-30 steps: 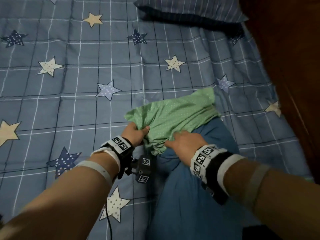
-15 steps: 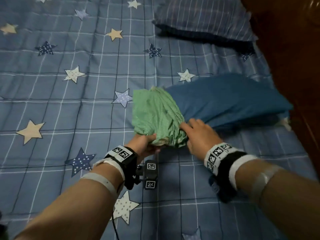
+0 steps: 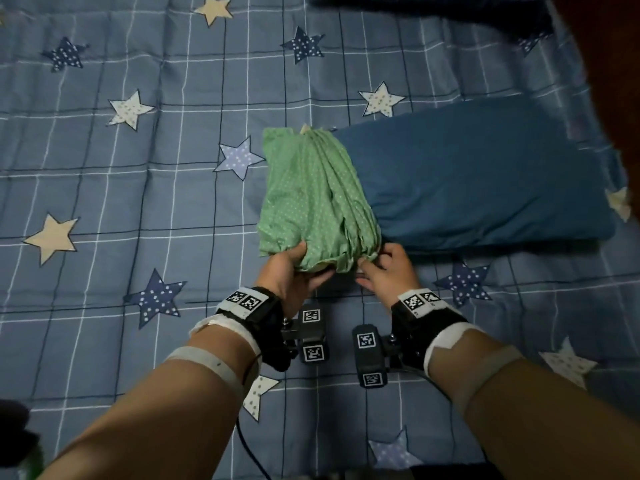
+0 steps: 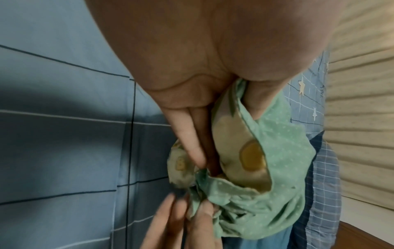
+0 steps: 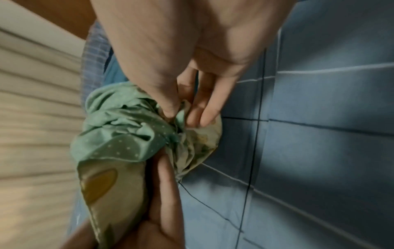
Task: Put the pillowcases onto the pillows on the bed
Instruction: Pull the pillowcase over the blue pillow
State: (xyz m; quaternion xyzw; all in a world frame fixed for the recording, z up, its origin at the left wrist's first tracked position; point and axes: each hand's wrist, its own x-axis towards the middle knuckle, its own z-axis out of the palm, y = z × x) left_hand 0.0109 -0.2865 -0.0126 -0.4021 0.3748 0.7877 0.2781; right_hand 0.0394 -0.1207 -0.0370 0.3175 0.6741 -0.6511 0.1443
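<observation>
A green dotted pillowcase [image 3: 311, 199] sits bunched over the left end of a blue pillow [image 3: 478, 178] that lies across the bed. My left hand [image 3: 294, 261] grips the near edge of the pillowcase [image 4: 277, 168], thumb on top and fingers underneath, where a cream inner side with yellow patches shows. My right hand [image 3: 381, 268] pinches the gathered edge of the pillowcase [image 5: 132, 134] just to the right, thumb against fingers. In the right wrist view the left hand's fingers [image 5: 164, 185] lie under the cloth. Both hands are close together at the pillow's near corner.
The bed carries a blue checked quilt with stars [image 3: 138, 202]. A second pillow in a striped case [image 3: 433, 8] lies at the top edge. Dark wooden furniture [image 3: 609, 81] stands along the right side.
The pillow has swung off my lap to lie flat across the bed. The pillowcase is now gathered on its left end, and both hands have shifted to its near edge.
</observation>
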